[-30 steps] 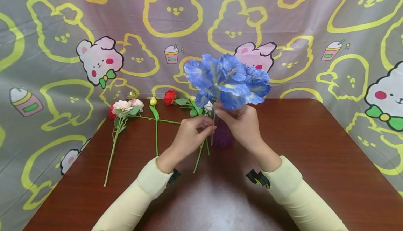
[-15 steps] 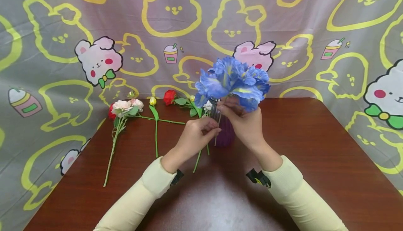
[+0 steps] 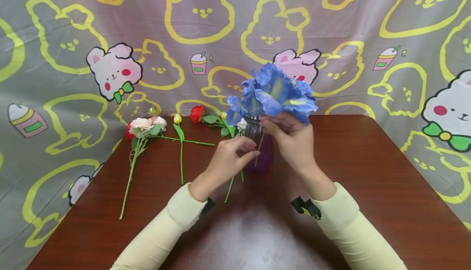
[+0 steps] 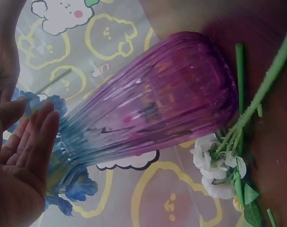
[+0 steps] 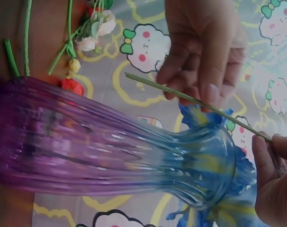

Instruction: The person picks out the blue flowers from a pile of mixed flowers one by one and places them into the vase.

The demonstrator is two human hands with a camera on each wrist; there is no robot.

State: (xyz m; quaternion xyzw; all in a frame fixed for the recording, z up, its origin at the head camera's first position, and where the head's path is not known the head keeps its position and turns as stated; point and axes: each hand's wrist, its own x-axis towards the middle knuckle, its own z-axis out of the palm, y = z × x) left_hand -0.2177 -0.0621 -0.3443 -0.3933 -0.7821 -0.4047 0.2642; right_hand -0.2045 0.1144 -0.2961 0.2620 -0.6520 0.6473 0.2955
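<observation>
An artificial blue flower (image 3: 279, 92) with ruffled, yellow-marked petals is in my right hand (image 3: 294, 143), whose thumb and fingers pinch its thin stem (image 5: 153, 84) just below the bloom. Close to the lower stem is my left hand (image 3: 229, 155), thumb tip overlapping it in the right wrist view. The left wrist view shows that hand's fingers (image 4: 41, 137) and thumb spread apart. Behind the stem stands a ribbed glass vase (image 4: 157, 99), blue at its neck and purple below. The stem slants outside the vase, and blue petals overlap its mouth.
On the brown table (image 3: 368, 180), left of the vase, lie a pale pink flower (image 3: 143, 127), a yellow tulip (image 3: 178, 119), a red flower (image 3: 198, 113) and a white flower (image 4: 214, 168). A patterned cloth (image 3: 220, 24) hangs behind.
The blue blooms have shifted right and turned, showing more of the vase's neck. The stem has swung right and now slants. My right hand has moved slightly right, my left hand a little too.
</observation>
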